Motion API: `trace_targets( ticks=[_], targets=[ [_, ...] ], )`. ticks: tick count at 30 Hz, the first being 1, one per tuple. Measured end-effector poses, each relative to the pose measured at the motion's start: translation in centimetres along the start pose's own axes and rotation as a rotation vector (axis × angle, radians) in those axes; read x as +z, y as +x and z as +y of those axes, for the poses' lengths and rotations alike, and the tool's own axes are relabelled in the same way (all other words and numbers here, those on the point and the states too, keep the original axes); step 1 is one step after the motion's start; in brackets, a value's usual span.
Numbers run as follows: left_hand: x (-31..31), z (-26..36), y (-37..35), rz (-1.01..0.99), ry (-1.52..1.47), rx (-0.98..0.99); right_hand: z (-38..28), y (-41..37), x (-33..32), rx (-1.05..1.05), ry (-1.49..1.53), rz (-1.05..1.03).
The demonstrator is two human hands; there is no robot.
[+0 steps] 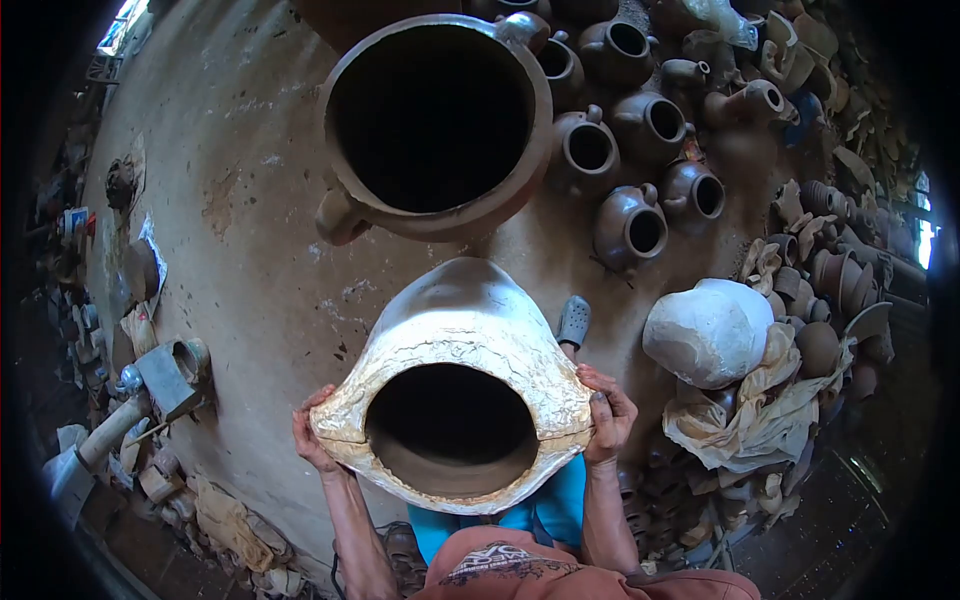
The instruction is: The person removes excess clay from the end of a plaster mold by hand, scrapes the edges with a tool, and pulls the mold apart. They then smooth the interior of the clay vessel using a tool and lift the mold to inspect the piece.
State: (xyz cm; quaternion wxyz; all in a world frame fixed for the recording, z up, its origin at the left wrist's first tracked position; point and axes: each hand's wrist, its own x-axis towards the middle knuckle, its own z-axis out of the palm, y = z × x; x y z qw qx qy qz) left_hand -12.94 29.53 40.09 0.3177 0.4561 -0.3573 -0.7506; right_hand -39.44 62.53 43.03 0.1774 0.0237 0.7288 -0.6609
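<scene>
A large white two-part plaster mould (470, 300) is held in front of my body, its wide round mouth facing up. A brown clay wall (450, 478) lines the opening, and the depth inside is dark. A seam runs across the rim at both sides. My left hand (316, 430) grips the left lug, fingers wrapped around its edge. On the opposite lug, my right hand (607, 412) is closed the same way. Just beyond the mould stands a big brown clay pot (440, 225) with two handles.
Several small dark jugs (630, 235) stand on the floor (260, 230) at the upper right. Another white mould (705, 330) sits at the right beside crumpled cloth (735, 425) and stacked pots. Along the left lie a grey metal box (170, 380) and clutter.
</scene>
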Motion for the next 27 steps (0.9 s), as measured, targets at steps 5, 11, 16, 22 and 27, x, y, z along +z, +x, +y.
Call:
trace_targets(
  ticks=[5, 11, 16, 22, 27],
  targets=[
    [0.0, -1.5, -3.5, 0.130, -0.044, -0.033, -0.5, 2.8, -0.8, -0.006, 0.003, -0.074],
    [-0.3, -4.0, -9.0, 0.283, -0.100, -0.084, -2.2, 5.8, -1.3, 0.041, -0.050, -0.219],
    [-0.8, -6.5, -13.1, 0.420, -0.147, -0.188, -2.4, 7.7, -1.8, 0.043, -0.037, -0.297],
    [0.8, -7.8, -15.9, 0.411, -0.236, -0.258, -1.9, 7.7, -2.9, 0.044, -0.047, -0.341],
    [0.4, -8.4, -17.0, 0.357, -0.216, -0.286, -1.0, 6.7, -4.1, 0.032, -0.060, -0.350]
  ],
)
